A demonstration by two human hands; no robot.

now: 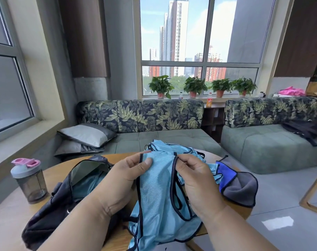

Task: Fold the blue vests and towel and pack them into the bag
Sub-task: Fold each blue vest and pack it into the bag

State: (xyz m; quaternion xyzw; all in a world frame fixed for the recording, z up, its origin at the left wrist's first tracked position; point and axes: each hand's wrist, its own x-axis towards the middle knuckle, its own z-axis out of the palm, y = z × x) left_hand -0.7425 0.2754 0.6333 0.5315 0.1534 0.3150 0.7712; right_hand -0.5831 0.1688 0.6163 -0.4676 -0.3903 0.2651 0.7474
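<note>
Hanging blue vest (157, 196) pinched between left hand (130, 171) and right hand (194, 176).

Shaker bottle (29, 180) on round wood table (52, 171), left; leaf-print sofa (145, 116) behind; 4 potted plants (194, 86) on sill.

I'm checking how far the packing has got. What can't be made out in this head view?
- Inside of the bag: only some light blue cloth shows through its opening; the count of vests is hidden by the bag's wall and the left hand.
- Vest pile behind the held vest: number unclear, overlapped.
- Towel: partly covered by the right hand.
- Held vest's hem: cut off by the bottom edge.
</note>
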